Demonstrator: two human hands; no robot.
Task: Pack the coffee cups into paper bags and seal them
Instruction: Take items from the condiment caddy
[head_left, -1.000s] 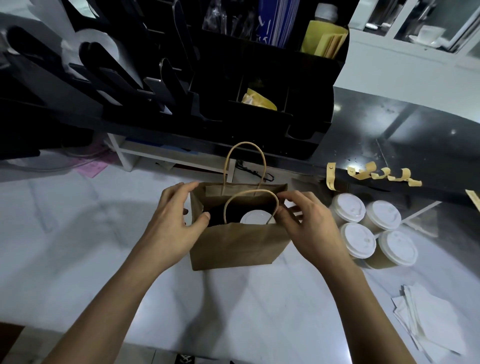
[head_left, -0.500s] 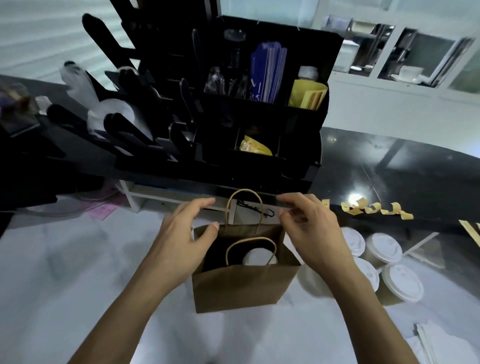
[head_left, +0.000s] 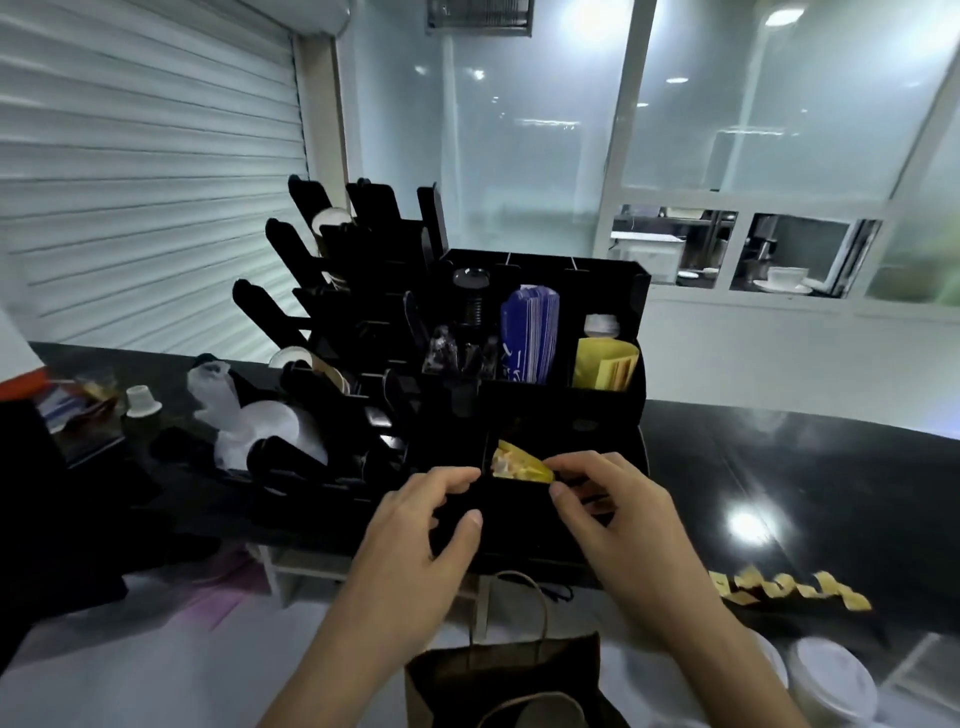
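My right hand (head_left: 618, 519) is up at the black organizer (head_left: 545, 415) on the far edge of the tabletop (head_left: 130, 670), its fingers (head_left: 563, 491) curled toward the yellow seal stickers (head_left: 519, 464) in the front compartment. They touch or nearly touch the strip's right end; I cannot tell whether they already pinch it. My left hand (head_left: 415, 540) hovers just beside, fingers loosely curled and holding nothing.

The stickers lie straight ahead of my right fingertips, long axis running left to right, so the right hand is nearer and should pull toward me.

The paper bag (head_left: 498, 675) stands open at the near edge, below and between my wrists, brown with twisted handles. Lidded coffee cups (head_left: 831, 680) wait at the near right corner. More peeled yellow strips (head_left: 789, 592) hang along the dark counter's rim.
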